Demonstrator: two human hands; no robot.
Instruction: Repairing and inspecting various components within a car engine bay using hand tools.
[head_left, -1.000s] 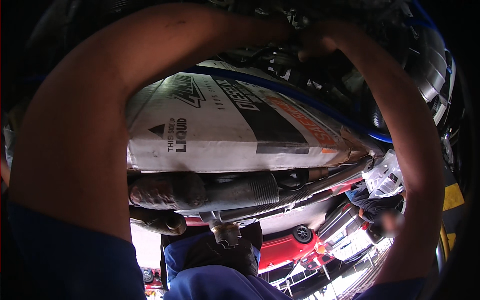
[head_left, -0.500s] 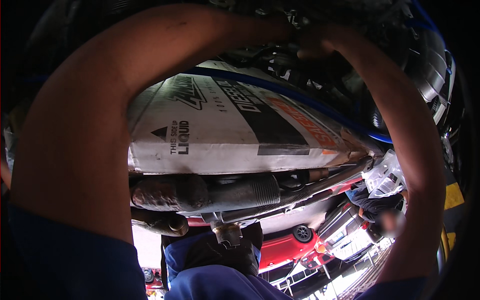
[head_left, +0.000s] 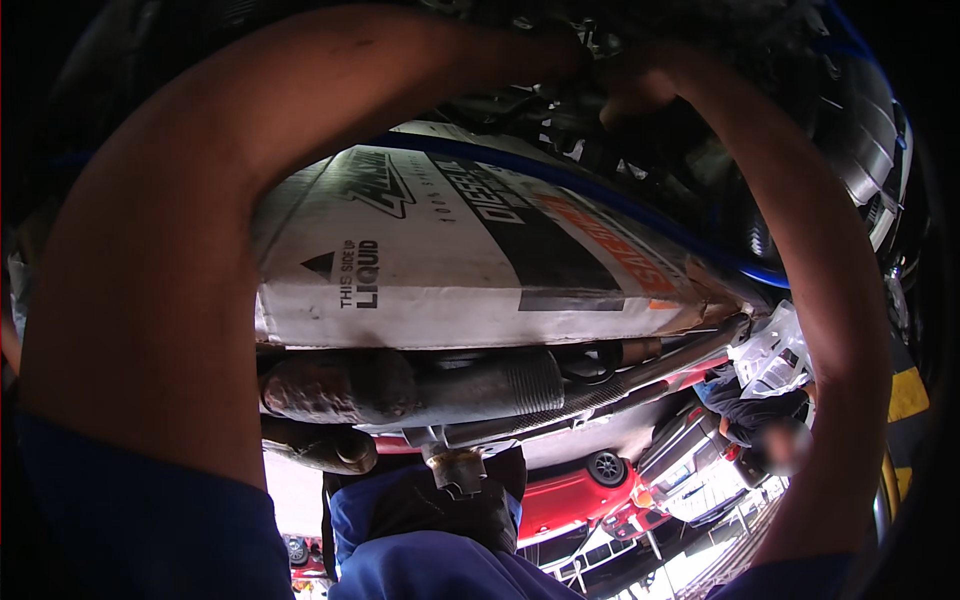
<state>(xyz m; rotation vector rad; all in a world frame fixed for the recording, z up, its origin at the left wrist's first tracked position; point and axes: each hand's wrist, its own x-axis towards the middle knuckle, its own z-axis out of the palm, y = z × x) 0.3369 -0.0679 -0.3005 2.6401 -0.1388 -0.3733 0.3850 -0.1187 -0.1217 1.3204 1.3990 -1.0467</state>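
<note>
Both my arms reach up and curve inward to the dark engine parts [head_left: 690, 140] at the top of the view. My left hand [head_left: 553, 54] is deep in shadow among these parts, and its fingers cannot be made out. Close beside it, to the right, my right hand [head_left: 642, 78] has its fingers curled in toward the same spot. Whatever lies between the hands is too dark to name. Below them a large white cardboard box [head_left: 430, 270] with black and orange print spans the space between my arms. A blue hose [head_left: 590, 190] runs along the box's upper edge.
Under the box sit a rusty, ribbed exhaust pipe [head_left: 480, 388] and a metal bracket [head_left: 455, 470]. At the right are a ribbed dark duct [head_left: 865, 140] and a yellow-and-black striped surface [head_left: 908, 393]. Beyond are a red car [head_left: 570, 495] and another person [head_left: 765, 415] near clear plastic sheeting [head_left: 772, 350].
My right hand has shifted very slightly, with its curled fingers a little lower. My left arm keeps nearly the same pose, and the rest of the scene looks almost unchanged.
</note>
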